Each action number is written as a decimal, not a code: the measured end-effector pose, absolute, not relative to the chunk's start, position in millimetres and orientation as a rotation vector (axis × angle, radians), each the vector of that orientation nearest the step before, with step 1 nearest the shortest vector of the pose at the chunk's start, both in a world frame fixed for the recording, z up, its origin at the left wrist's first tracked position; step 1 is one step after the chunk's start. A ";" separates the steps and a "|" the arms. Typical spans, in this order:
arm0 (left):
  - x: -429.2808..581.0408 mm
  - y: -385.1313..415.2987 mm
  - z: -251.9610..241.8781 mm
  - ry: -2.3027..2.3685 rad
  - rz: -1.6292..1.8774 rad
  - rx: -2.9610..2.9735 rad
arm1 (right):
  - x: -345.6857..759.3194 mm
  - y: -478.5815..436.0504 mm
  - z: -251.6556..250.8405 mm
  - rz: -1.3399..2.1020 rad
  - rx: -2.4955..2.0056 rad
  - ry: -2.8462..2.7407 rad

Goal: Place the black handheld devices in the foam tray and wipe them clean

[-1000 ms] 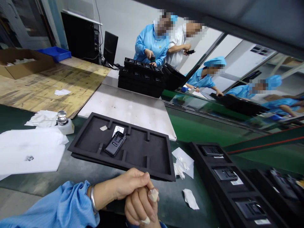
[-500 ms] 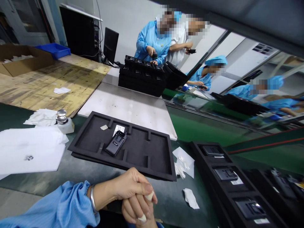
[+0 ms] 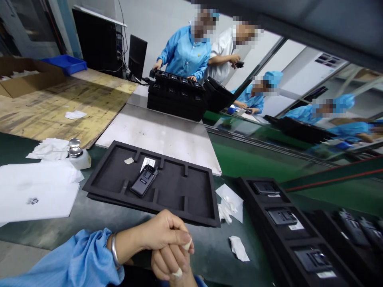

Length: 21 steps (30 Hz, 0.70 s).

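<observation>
My left hand (image 3: 158,235), in a blue sleeve with a metal bangle, is closed over the fingers of my right hand (image 3: 167,266) at the bottom edge. Some of the clasped fingertips wear white wraps. My right hand's fingers are curled together and mostly hidden beneath the left. Beyond them lies a black foam tray (image 3: 191,207) with several recesses. One recess holds a small dark device (image 3: 143,181), with a white label (image 3: 147,162) behind it. Neither hand touches the tray.
A long black tray (image 3: 257,211) of similar devices runs along the right. White sheets (image 3: 36,187), a small dispenser bottle (image 3: 78,157) and tissue scraps (image 3: 230,203) lie around. Stacked black trays (image 3: 176,95) stand at the back, where several people in blue coats work.
My left thumb and fingers have closed further over the wrapped fingertip, so less of the white shows. At the back, the person in blue has reached one hand out to the left.
</observation>
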<state>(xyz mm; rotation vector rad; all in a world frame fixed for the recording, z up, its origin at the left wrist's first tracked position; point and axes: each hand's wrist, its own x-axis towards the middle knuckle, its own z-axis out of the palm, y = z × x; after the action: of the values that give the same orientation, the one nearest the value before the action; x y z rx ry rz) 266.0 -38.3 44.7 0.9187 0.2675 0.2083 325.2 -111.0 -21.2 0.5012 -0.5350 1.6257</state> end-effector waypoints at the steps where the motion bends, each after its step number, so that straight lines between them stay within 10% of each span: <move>1: 264.9 -38.3 44.5 0.271 0.195 0.934 | 324.3 -110.7 -22.5 1.614 0.508 -0.546; 11: 262.6 -41.7 27.7 0.409 0.310 1.155 | 346.1 -121.7 -14.4 1.535 -0.134 -0.933; 14: 249.2 -33.8 24.7 0.569 0.511 1.333 | 419.5 -149.8 -0.1 0.831 -1.403 -0.870; 21: 199.7 18.1 25.3 0.942 0.947 2.097 | 554.2 -180.8 -15.3 0.032 -2.205 -0.594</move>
<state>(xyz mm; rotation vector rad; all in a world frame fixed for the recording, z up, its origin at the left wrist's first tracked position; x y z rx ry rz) 199.7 18.1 25.3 2.0973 0.9425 0.9474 554.2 -180.8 -15.3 -2.2053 -0.5936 0.0321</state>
